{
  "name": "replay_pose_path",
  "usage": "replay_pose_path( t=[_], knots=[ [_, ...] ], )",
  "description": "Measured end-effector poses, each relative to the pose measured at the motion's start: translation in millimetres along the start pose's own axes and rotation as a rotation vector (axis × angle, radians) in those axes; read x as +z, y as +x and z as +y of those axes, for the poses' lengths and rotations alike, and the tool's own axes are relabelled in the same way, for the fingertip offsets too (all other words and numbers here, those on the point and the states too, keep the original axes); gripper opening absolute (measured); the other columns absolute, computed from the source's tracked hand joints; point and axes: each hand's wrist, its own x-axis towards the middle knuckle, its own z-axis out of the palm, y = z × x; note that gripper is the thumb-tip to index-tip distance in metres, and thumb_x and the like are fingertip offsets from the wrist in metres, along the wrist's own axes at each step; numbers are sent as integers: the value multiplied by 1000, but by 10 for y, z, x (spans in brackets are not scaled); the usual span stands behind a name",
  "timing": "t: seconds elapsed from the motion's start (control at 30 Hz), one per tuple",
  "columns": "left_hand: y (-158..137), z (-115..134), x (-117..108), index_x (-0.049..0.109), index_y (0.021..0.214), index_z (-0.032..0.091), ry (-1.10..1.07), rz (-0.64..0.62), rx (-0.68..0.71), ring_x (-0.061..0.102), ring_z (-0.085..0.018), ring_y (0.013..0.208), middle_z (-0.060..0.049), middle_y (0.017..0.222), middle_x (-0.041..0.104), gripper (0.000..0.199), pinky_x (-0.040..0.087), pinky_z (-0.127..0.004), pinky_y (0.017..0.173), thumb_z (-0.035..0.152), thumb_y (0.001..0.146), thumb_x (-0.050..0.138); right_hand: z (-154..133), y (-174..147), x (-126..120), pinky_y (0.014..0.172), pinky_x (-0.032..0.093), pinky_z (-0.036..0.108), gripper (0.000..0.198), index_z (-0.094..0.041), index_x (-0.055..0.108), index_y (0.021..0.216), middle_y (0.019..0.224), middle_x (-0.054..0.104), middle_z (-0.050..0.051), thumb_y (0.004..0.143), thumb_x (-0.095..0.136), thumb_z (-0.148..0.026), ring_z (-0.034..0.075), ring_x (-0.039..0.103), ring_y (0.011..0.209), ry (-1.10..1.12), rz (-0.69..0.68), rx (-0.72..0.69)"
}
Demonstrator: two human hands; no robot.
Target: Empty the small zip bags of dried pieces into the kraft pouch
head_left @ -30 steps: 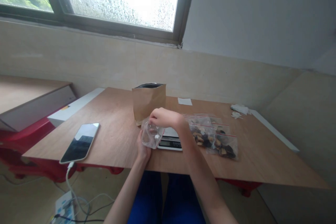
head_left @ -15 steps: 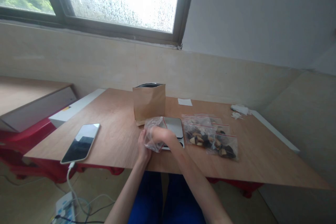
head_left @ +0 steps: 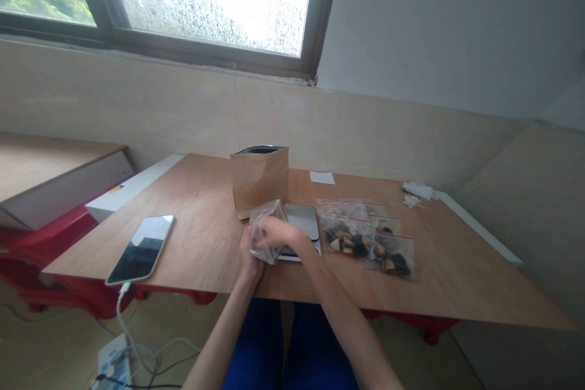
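My left hand [head_left: 249, 258] is closed on the left side of a clear zip bag [head_left: 270, 252], tipped with its red-edged mouth to the right. My right hand [head_left: 273, 231] reaches through that mouth, its fingers inside the bag. Creased plastic blurs the fingers, so whether they hold anything is unclear. Just right of the bag lies a small flat scale [head_left: 302, 219], partly covered by my right hand and wrist. Behind the bag stands a brown paper pouch [head_left: 259, 180], upright with its top open.
Several filled zip bags [head_left: 347, 237] with dark and tan pieces lie right of the scale. A phone [head_left: 141, 248] on a white cable [head_left: 122, 311] rests at the left. White paper [head_left: 322, 178] and crumpled tissue [head_left: 418, 192] lie toward the back of the wooden table [head_left: 452, 268].
My right hand has shifted slightly left and up inside the zip bag, and the bag's mouth has turned a little. My left hand keeps its place.
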Motion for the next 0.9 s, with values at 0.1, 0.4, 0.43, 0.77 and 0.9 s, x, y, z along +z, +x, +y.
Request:
replay_pose_path(
  t=[0.1,0.4,0.43,0.77,0.9],
  knots=[
    [-15,22,25,63,71,15,8,14,2,59,-13,64,-1,71,65,11,46,-23,62,26,70,63,-73,-49,-141,51,35,21,15,-18,49,60,61,51,-3,65,63,-17,10,48,58,-93,-29,-50],
    [-80,71,96,61,67,18,23,42,-45,58,-12,54,0,63,63,9,48,-24,55,27,67,64,-305,-145,-572,56,36,21,12,-21,41,76,68,47,-6,75,51,-27,10,46,62,111,299,-192],
    [-80,73,99,61,66,18,23,44,-49,58,-12,54,0,62,63,11,48,-24,55,28,67,64,-327,-112,-612,58,37,21,12,-21,42,78,69,48,-6,76,51,-28,10,47,62,137,350,-215],
    [-24,24,34,60,70,17,18,34,-62,60,-13,59,0,64,62,20,52,-28,62,33,63,70,-372,578,-914,83,42,27,11,-19,53,96,92,63,4,88,46,-20,16,57,92,-117,953,-242],
    [-18,14,24,60,69,17,21,35,-58,58,-12,56,1,63,62,22,50,-26,57,33,61,72,-282,738,-935,87,39,29,15,-18,58,97,96,65,6,90,45,-18,18,57,97,-267,893,-158]
  ],
)
